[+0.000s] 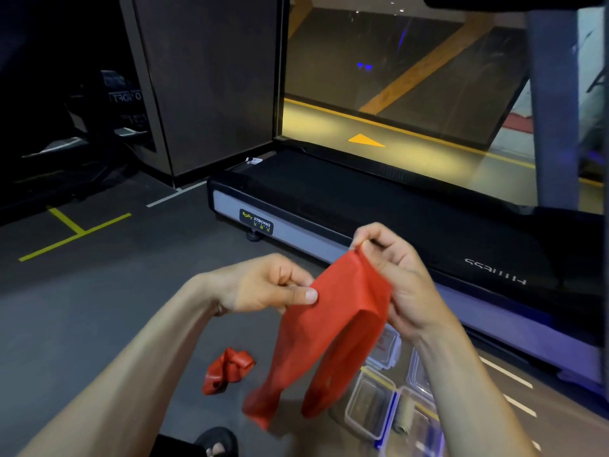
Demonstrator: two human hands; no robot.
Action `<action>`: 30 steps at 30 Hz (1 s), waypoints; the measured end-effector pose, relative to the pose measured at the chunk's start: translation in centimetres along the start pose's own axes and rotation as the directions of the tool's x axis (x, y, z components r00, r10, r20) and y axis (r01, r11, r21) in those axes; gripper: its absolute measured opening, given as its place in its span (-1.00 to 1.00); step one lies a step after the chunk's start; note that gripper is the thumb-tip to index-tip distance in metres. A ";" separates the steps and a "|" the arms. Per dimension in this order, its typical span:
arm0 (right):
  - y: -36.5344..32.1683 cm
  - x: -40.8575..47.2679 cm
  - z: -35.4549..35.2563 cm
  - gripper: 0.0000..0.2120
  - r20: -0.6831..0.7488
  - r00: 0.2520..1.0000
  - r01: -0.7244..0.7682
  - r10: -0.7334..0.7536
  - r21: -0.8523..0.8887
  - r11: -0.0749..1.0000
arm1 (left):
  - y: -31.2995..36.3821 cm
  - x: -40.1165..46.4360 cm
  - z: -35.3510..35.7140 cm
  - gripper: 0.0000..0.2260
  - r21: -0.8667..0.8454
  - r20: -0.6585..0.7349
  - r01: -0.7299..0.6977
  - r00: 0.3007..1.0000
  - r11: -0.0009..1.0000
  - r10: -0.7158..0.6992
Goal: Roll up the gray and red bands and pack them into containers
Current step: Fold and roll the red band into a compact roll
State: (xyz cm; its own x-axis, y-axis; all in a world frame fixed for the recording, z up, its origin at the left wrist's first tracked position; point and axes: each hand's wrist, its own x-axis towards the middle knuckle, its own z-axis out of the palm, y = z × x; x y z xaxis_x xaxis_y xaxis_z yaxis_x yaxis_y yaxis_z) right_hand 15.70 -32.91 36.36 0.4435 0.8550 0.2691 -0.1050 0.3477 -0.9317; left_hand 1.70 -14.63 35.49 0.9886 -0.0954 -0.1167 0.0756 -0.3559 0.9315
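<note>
Now both hands, left (263, 285) and right (392, 275), pinch the red band (333, 324) hanging between them.

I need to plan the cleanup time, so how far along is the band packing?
Done: a rolled grayish band seems to sit in one clear container. In hand: the left hand and right hand pinch an unrolled red band. Left: roll it, then the crumpled red band on the floor; an empty container waits.
</note>
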 end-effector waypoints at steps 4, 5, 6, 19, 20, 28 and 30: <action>-0.2 -0.1 -0.7 -0.87 -0.038 0.999 -0.024 0.028 0.108 0.994 | 0.3 0.3 0.1 -0.76 -0.027 -0.066 -0.069 0.996 0.997 0.067; -0.2 -0.1 -0.8 -0.87 -0.044 0.999 -0.027 0.032 0.117 0.993 | 0.3 0.4 0.2 -0.79 -0.036 -0.075 -0.076 0.994 0.996 0.073; -0.2 -0.1 -0.8 -0.87 -0.045 0.998 -0.030 0.036 0.127 0.992 | 0.3 0.5 0.4 -0.82 -0.045 -0.082 -0.082 0.994 0.996 0.078; -0.5 -0.3 -1.1 -0.88 -0.082 0.995 -0.040 0.054 0.161 0.986 | 0.0 0.8 0.7 -0.86 -0.094 -0.141 -0.073 0.988 0.993 0.060; -0.4 -0.3 -1.2 -0.88 -0.080 0.996 -0.034 0.048 0.159 0.987 | -0.1 0.7 0.5 -0.85 -0.120 -0.132 -0.074 0.990 0.990 0.058; 1.0 -0.7 -1.6 -0.94 0.066 0.990 -0.124 0.125 -0.016 0.992 | -0.5 0.0 -0.3 -0.74 -0.563 -0.070 -0.261 0.960 0.784 0.269; 1.7 -0.6 -1.2 -0.92 0.104 0.983 -0.145 0.149 -0.046 0.988 | -0.1 -0.1 -0.2 -0.75 -0.667 -0.042 -0.261 0.948 0.698 0.314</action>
State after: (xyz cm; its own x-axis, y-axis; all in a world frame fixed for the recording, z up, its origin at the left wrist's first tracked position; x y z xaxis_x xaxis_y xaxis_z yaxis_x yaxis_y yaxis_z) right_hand 16.30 -33.32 34.28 0.3280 0.9325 0.1511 -0.1267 0.2019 -0.9712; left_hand 1.61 -14.37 35.49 0.9667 -0.1636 0.1965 -0.1181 0.3960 0.9106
